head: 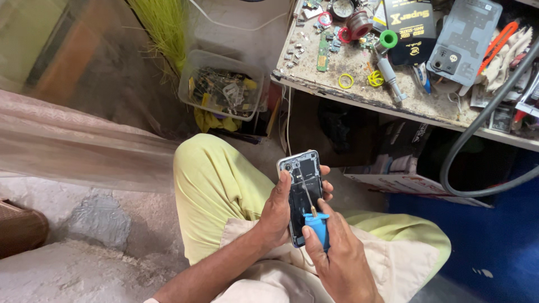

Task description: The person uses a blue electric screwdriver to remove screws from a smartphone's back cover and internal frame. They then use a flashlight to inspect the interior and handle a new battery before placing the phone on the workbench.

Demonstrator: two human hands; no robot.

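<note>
The left hand (279, 210) is clamped around an opened black smartphone (302, 191) with its back off. The right hand (337, 255) grips a blue-handled screwdriver (315, 223). Keeping the tip square in the screw head should prevent slipping.

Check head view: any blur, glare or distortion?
Head view: phone and screwdriver sharp; soft daylight, no hard shadows; mild sheen on the phone's back; curtain at left smeared and hazy; bench edge tilts from wide-angle distortion; under-bench area dark.

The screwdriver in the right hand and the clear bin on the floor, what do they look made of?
Screwdriver: blue matte handle, likely plastic; thin shiny shaft, probably metal.
Clear bin: translucent, cloudy walls with its contents showing through, likely plastic.
</note>
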